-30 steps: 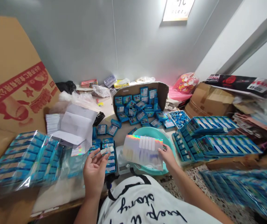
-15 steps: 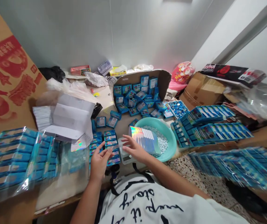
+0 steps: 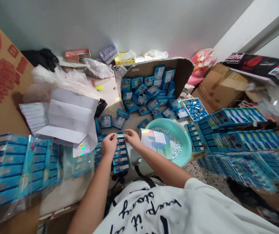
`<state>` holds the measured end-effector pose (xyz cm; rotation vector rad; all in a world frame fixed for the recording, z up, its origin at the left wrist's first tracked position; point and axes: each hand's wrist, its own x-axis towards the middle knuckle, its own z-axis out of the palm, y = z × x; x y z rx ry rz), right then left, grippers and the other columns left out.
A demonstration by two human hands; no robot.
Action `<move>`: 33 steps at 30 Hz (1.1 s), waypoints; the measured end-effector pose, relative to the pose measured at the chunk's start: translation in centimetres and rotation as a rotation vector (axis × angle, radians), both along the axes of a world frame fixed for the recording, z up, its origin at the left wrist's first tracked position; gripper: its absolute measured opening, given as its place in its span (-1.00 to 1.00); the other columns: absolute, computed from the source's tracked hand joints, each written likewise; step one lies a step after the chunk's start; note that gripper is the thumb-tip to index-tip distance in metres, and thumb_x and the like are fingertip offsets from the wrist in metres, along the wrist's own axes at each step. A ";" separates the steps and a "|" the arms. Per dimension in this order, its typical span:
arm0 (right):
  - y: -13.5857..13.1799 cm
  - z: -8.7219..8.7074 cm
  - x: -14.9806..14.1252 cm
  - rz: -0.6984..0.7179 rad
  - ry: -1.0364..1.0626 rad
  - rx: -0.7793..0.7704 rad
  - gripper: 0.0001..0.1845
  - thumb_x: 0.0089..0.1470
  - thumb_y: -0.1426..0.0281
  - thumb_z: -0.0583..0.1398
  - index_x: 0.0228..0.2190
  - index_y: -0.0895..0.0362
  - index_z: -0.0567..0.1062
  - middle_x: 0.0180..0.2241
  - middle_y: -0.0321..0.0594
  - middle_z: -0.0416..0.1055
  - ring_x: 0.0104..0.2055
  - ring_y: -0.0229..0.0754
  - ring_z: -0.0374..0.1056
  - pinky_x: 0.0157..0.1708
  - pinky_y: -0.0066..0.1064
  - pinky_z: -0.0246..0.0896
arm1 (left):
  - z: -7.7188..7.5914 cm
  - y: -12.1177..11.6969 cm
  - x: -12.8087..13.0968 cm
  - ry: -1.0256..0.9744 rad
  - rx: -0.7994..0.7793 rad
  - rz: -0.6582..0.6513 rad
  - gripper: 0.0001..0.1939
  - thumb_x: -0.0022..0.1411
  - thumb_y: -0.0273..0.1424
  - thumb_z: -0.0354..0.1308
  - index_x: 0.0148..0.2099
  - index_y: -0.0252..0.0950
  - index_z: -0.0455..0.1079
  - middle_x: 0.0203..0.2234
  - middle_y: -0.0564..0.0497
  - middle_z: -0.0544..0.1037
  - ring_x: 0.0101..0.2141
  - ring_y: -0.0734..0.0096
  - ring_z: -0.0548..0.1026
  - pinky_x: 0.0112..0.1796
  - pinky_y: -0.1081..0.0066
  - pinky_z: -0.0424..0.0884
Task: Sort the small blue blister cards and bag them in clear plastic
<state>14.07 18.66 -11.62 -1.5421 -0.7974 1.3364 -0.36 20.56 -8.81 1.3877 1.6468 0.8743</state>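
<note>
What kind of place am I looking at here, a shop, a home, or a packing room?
Most likely a small packing or assembly workroom. An open cardboard box spills small blue packets, bagged bundles of blue cartons sit in stacks, and both hands work at a row of packets beside a teal basin of small white pieces.

Small blue box (image 3: 120, 136) being pinched flat between both hands, sitting atop a row of matching blue boxes (image 3: 120, 156), table's near edge.
</note>
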 end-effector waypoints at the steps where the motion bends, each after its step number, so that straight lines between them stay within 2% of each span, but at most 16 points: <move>1: 0.4 -0.7 0.0 -0.020 -0.016 -0.008 -0.65 -0.02 0.41 0.14 -0.13 0.10 0.45 -0.60 -0.40 0.30 -0.55 -0.21 0.29 -0.51 -0.39 0.25 | -0.4 0.5 0.2 0.049 0.032 -0.003 -0.78 0.10 -0.25 0.22 -0.29 -0.28 0.59 -0.27 -0.14 0.62 -0.18 0.09 0.56 -0.04 0.13 0.45; 3: 1.1 -1.8 0.0 -0.050 -0.050 -0.019 -0.60 0.00 0.42 0.12 -0.07 0.07 0.42 -0.58 -0.39 0.31 -0.51 -0.19 0.31 -0.47 -0.37 0.28 | -1.3 1.1 0.5 0.131 0.092 0.003 -0.81 0.10 -0.28 0.23 -0.32 -0.26 0.59 -0.10 -0.19 0.56 -0.01 0.03 0.48 0.10 0.10 0.33; 5: 1.4 -2.5 0.2 -0.062 -0.081 -0.024 -0.56 0.01 0.44 0.12 -0.02 0.06 0.40 -0.55 -0.39 0.31 -0.48 -0.18 0.32 -0.43 -0.36 0.28 | -2.0 1.5 0.6 0.189 0.133 0.010 -0.82 0.11 -0.29 0.21 -0.34 -0.26 0.59 0.00 -0.20 0.49 0.07 0.03 0.42 0.16 0.12 0.27; 11: 1.9 -3.5 0.3 -0.029 -0.138 0.004 -0.52 0.04 0.43 0.10 0.04 0.07 0.36 -0.52 -0.39 0.31 -0.45 -0.18 0.29 -0.39 -0.37 0.25 | -3.4 1.9 0.4 0.278 0.170 0.029 -0.83 0.14 -0.29 0.21 -0.34 -0.24 0.58 -0.02 -0.16 0.51 0.05 0.07 0.44 0.13 0.16 0.30; 16: 1.3 -3.5 -0.4 0.006 -0.163 0.042 -0.57 0.06 0.41 0.09 0.01 0.09 0.39 -0.52 -0.38 0.29 -0.43 -0.18 0.28 -0.36 -0.38 0.21 | -3.2 2.0 -0.1 0.296 0.174 0.007 -0.82 0.15 -0.31 0.19 -0.35 -0.28 0.58 0.01 -0.17 0.51 0.04 0.11 0.46 0.11 0.22 0.33; 20: 0.3 -3.2 -0.8 -0.031 -0.213 0.036 -0.60 0.10 0.38 0.07 0.00 0.10 0.39 -0.46 -0.32 0.33 -0.37 -0.15 0.29 -0.29 -0.35 0.21 | -3.0 1.8 -0.3 0.353 0.164 -0.063 -0.82 0.16 -0.31 0.19 -0.35 -0.25 0.58 0.01 -0.14 0.52 0.03 0.07 0.46 0.10 0.17 0.33; 28: -0.4 -2.4 -1.3 -0.094 -0.265 0.056 -0.60 0.17 0.35 0.03 0.04 0.09 0.33 -0.35 -0.26 0.36 -0.29 -0.13 0.32 -0.21 -0.35 0.22 | -3.4 1.4 -0.1 0.412 0.215 -0.091 -0.81 0.21 -0.29 0.17 -0.32 -0.23 0.58 -0.08 -0.10 0.56 -0.03 0.10 0.45 0.07 0.18 0.30; 33: -0.2 -3.1 -1.3 -0.092 -0.272 0.035 -0.60 0.18 0.33 0.05 0.05 0.10 0.33 -0.41 -0.29 0.33 -0.33 -0.13 0.30 -0.23 -0.34 0.22 | -3.3 1.6 -0.1 0.431 0.198 -0.125 -0.85 0.18 -0.31 0.20 -0.37 -0.21 0.56 -0.21 -0.09 0.61 -0.09 0.07 0.46 0.02 0.16 0.30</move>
